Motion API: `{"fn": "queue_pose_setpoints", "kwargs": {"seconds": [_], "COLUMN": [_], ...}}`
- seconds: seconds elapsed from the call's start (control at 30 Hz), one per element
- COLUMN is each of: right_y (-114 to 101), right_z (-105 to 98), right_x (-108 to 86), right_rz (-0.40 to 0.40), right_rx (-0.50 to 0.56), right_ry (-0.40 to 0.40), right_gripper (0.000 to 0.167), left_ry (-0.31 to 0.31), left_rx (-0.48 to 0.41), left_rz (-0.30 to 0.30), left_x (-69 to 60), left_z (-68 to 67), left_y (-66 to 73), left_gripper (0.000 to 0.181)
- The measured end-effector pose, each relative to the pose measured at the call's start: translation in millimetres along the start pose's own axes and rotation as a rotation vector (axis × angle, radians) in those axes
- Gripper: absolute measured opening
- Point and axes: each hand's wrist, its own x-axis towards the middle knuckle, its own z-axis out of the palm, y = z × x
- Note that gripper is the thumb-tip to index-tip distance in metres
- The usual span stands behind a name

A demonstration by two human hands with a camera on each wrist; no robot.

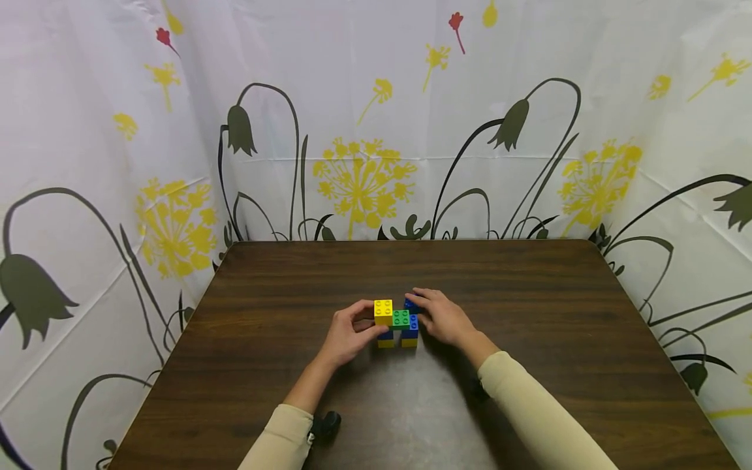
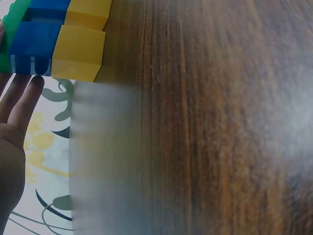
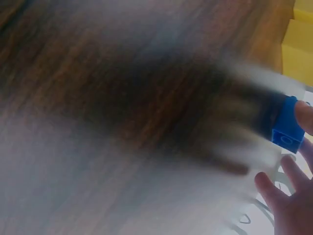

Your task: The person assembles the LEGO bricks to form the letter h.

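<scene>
A small structure of toy building bricks stands mid-table, with yellow bricks at its base, blue bricks above them and a green brick across the top. On its upper left sits a yellow brick. My left hand grips the structure's left side, thumb in front; in the left wrist view its fingertips reach the blue brick. My right hand pinches a separate blue brick just behind the right side. In the right wrist view, this brick's hollow underside shows.
The dark wooden table extends around the structure on all sides. A white curtain printed with flowers hangs behind the table and along both sides. A black wrist device sits by the left sleeve.
</scene>
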Motion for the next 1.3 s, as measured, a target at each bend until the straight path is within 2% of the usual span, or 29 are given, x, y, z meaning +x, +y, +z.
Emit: {"fn": "queue_pose_setpoints", "kwargs": {"seconds": [0.2,0.37,0.5,0.73,1.03,1.3], "right_y": [1,0,-1,-8,-26,-44], "right_z": [1,-2,-5,-16,-34,-48], "right_x": [0.5,-0.3,-1.8,-1.9,1.3,6.7], "right_rz": [0.01,0.035,0.06,0.074,0.046,-0.037], "right_rx": [-0.098,-0.112,-0.112,0.019,0.161,0.223], "right_ry": [0.078,0.101,0.106,0.179,0.266,0.335], "right_gripper": [0.042,0.038,0.042,0.054,0.046,0.042], "left_ry": [0.004,0.008,0.001,0.006,0.0,-0.002], "left_rx": [0.002,0.011,0.009,0.012,0.004,0.004], "left_rz": [-0.014,-0.01,-0.003,0.01,0.024,0.018], "left_x": [0.1,0.4,0.6,0.7,0.4,1.3], "left_z": [1.4,1.7,1.8,1.3,1.2,0.2], "left_y": [0.6,-0.6,-1.8,-3.6,-5.7,-3.2], "left_gripper": [0.037,0.037,0.037,0.037,0.037,0.038]}}
